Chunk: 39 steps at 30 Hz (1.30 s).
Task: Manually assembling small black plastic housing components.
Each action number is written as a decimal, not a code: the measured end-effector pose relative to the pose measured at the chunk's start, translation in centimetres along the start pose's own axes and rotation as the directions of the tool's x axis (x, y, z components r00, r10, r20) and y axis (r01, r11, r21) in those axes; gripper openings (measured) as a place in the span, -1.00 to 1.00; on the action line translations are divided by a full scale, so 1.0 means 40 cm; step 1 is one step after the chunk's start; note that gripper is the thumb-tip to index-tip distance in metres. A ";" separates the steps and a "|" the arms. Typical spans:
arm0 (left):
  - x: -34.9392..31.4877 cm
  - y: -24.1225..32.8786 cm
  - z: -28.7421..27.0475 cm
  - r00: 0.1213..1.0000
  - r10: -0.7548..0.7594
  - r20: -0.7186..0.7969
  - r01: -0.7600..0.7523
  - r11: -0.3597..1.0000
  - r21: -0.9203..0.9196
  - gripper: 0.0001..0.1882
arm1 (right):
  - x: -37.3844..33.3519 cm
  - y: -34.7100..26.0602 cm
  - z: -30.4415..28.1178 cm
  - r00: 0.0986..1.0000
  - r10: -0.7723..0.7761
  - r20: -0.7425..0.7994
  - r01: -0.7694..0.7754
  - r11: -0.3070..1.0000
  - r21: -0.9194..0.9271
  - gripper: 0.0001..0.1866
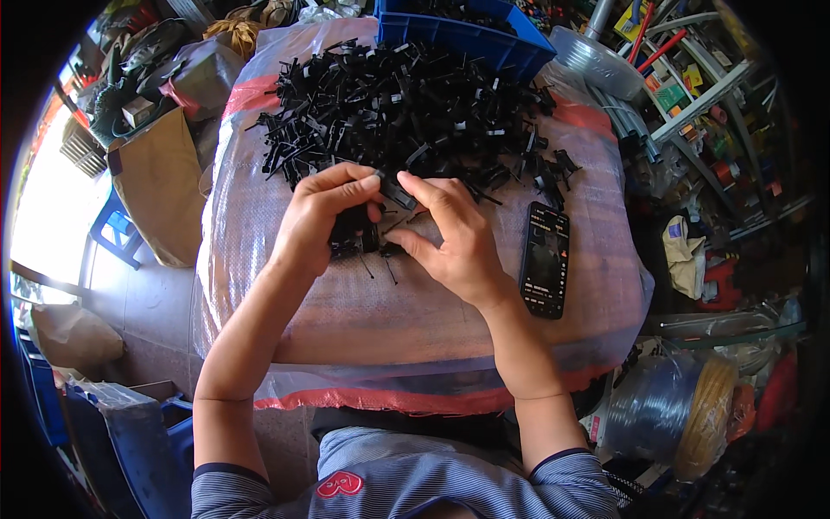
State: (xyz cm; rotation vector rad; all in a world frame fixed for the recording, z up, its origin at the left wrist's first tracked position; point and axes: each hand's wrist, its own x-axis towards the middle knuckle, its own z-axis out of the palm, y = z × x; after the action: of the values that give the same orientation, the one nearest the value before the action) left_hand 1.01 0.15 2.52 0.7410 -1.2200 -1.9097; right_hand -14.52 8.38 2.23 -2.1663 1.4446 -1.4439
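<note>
Small black plastic parts (363, 99) with thin prongs are heaped across the far half of a wrapped surface. My left hand (316, 212) is closed, thumb and forefinger pinching one small black plastic part (396, 197) at the near edge of the heap. Facing it from the right, my right hand (458, 238) has its thumb and forefinger spread apart around that part. Its forefinger tip is close to the part's upper end; whether they touch I cannot tell. Several more black parts (350, 242) lie under and beside my left hand, partly hidden by it.
A blue plastic crate (510, 56) with black parts inside stands behind the heap. A phone (545, 259) with a lit screen lies to the right on the woven plastic sheet (415, 320). Wrapped spools (666, 406) and metal racks crowd the right; a cardboard piece (156, 186) stands left.
</note>
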 end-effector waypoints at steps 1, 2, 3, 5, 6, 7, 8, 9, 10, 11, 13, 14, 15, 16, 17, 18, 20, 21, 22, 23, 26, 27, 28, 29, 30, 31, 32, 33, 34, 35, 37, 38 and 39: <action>0.000 -0.005 0.004 0.998 -0.061 0.020 0.062 0.997 -0.049 -0.86 | 0.004 0.006 0.002 0.995 -0.087 -0.041 0.083 0.992 -0.097 -0.50; -0.006 -0.003 0.005 0.991 -0.123 0.044 0.125 0.992 -0.028 -0.87 | 0.004 0.009 0.003 0.982 -0.174 -0.071 0.158 0.969 -0.192 -0.51; -0.008 -0.009 0.007 0.991 -0.127 0.044 0.128 0.991 -0.029 -0.87 | 0.002 0.008 0.003 0.983 -0.171 -0.070 0.155 0.969 -0.191 -0.51; -0.012 -0.025 0.013 0.992 0.000 0.127 -0.017 0.991 0.135 -0.89 | -0.005 0.006 0.005 0.985 -0.154 -0.084 0.119 0.938 -0.324 -0.55; -0.015 -0.035 0.015 0.992 -0.010 0.128 -0.012 0.986 0.168 -0.90 | -0.004 0.011 0.013 0.983 -0.149 -0.105 0.113 0.950 -0.290 -0.56; -0.020 -0.036 0.019 0.992 -0.016 0.126 -0.006 0.985 0.170 -0.90 | -0.005 0.012 0.017 0.984 -0.144 -0.105 0.109 0.952 -0.286 -0.56; -0.024 -0.034 0.020 0.995 -0.007 0.100 -0.011 0.984 0.180 -0.90 | -0.005 0.015 0.022 0.987 -0.125 -0.102 0.094 0.960 -0.263 -0.59; -0.028 -0.034 0.021 0.997 0.001 0.072 -0.015 0.981 0.191 -0.90 | -0.005 0.017 0.028 0.989 -0.107 -0.099 0.080 0.968 -0.239 -0.61; -0.024 -0.042 0.022 0.998 0.010 0.059 -0.025 0.966 0.259 -0.90 | 0.000 0.015 0.025 0.993 -0.060 -0.100 0.039 0.978 -0.204 -0.66; -0.027 -0.042 0.032 0.996 0.045 0.080 -0.065 0.961 0.268 -0.89 | 0.002 0.013 0.018 0.996 -0.038 -0.086 0.021 0.981 -0.192 -0.68; -0.029 -0.030 0.046 0.996 0.027 0.091 -0.051 0.960 0.275 -0.89 | -0.002 0.010 0.013 0.993 -0.050 -0.109 0.022 0.970 -0.242 -0.68; -0.026 -0.036 0.050 0.992 0.053 0.112 -0.078 0.971 0.228 -0.88 | -0.004 0.007 0.012 0.993 -0.034 -0.114 0.005 0.970 -0.244 -0.69; -0.028 -0.034 0.048 0.993 0.049 0.110 -0.073 0.971 0.229 -0.88 | -0.005 0.005 0.015 0.993 -0.029 -0.114 0.001 0.971 -0.240 -0.69; -0.030 -0.029 0.049 0.995 0.044 0.094 -0.066 0.968 0.241 -0.88 | -0.004 0.004 0.018 0.992 -0.036 -0.122 0.004 0.967 -0.256 -0.69; -0.028 -0.026 0.051 0.996 0.043 0.083 -0.062 0.965 0.253 -0.88 | -0.001 0.003 0.018 0.990 -0.046 -0.131 0.008 0.961 -0.276 -0.69; -0.022 -0.037 0.040 0.996 0.050 0.077 -0.068 0.966 0.249 -0.88 | 0.007 -0.005 0.015 0.993 -0.047 -0.107 0.017 0.964 -0.264 -0.70; -0.016 -0.053 0.020 0.996 0.050 0.071 -0.058 0.991 0.116 -0.89 | 0.011 0.012 0.019 0.997 -0.065 -0.048 0.054 0.976 -0.210 -0.62; -0.010 -0.055 0.011 0.997 0.037 0.062 -0.039 0.999 0.024 -0.88 | 0.009 0.019 0.023 0.996 -0.073 -0.057 0.061 0.978 -0.198 -0.59; -0.002 -0.043 -0.007 0.999 -0.047 0.010 0.046 0.996 0.079 -0.88 | 0.002 0.021 0.015 1.000 0.021 -0.006 -0.022 0.991 -0.130 -0.53; 0.013 -0.046 -0.029 0.997 0.000 -0.071 -0.005 0.997 -0.074 -0.89 | -0.002 0.015 0.018 0.999 0.041 -0.031 -0.043 0.996 -0.080 -0.64; 0.029 -0.008 -0.044 0.995 0.007 -0.095 -0.042 0.931 -0.364 -0.90 | -0.019 0.003 0.039 0.995 0.023 0.093 -0.010 0.991 -0.134 -0.79; 0.031 -0.006 -0.043 0.996 0.008 -0.088 -0.040 0.930 -0.364 -0.90 | -0.033 0.010 0.060 0.989 0.055 0.136 -0.031 0.985 -0.172 -0.79; 0.031 -0.005 -0.043 1.000 0.001 -0.023 -0.009 0.920 -0.393 -0.90 | -0.045 0.013 0.074 0.985 0.084 0.148 -0.052 0.977 -0.205 -0.79; 0.029 -0.003 -0.049 0.999 -0.005 0.034 0.019 0.909 -0.416 -0.89 | -0.049 0.016 0.086 0.980 0.110 0.163 -0.071 0.971 -0.230 -0.80; 0.030 -0.010 -0.056 0.997 -0.007 0.074 0.040 0.892 -0.451 -0.85 | -0.051 0.020 0.082 0.981 0.108 0.163 -0.069 0.971 -0.227 -0.80; 0.032 -0.015 -0.064 0.997 -0.006 0.073 0.038 0.893 -0.449 -0.85 | -0.053 0.026 0.069 0.967 0.164 0.194 -0.125 0.972 -0.199 -0.80; 0.035 -0.015 -0.068 0.991 -0.023 0.131 0.077 0.899 -0.431 -0.80 | -0.052 0.035 0.053 0.949 0.217 0.228 -0.180 0.969 -0.172 -0.80; 0.037 -0.012 -0.067 0.981 -0.041 0.188 0.116 0.904 -0.411 -0.74 | -0.050 0.044 0.037 0.950 0.213 0.228 -0.176 0.970 -0.170 -0.80; 0.041 -0.011 -0.057 0.987 -0.014 0.161 0.072 0.931 -0.358 -0.62 | -0.046 0.055 0.018 0.958 0.209 0.194 -0.174 0.968 -0.182 -0.79; 0.041 -0.008 -0.048 0.987 -0.018 0.163 0.076 0.932 -0.355 -0.62 | -0.047 0.064 0.003 0.965 0.211 0.159 -0.179 0.965 -0.194 -0.77; 0.021 0.005 -0.070 0.985 -0.065 0.157 0.124 0.906 -0.404 -0.58 | -0.002 0.029 -0.014 0.879 0.413 0.238 -0.443 0.892 0.087 -0.68; 0.015 0.014 -0.051 0.978 -0.072 0.194 0.147 0.900 -0.410 -0.65 | -0.002 0.034 -0.031 0.900 0.391 0.193 -0.433 0.854 0.289 -0.66; 0.016 0.011 -0.043 0.978 -0.069 0.196 0.146 0.900 -0.410 -0.65 | -0.001 0.036 -0.042 0.916 0.376 0.143 -0.396 0.784 0.478 -0.64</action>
State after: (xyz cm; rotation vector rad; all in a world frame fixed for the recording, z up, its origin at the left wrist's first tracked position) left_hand 2.10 -1.35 2.22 0.4186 -0.8266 -2.2699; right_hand -16.73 8.23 2.23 -1.4716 1.2261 -1.4083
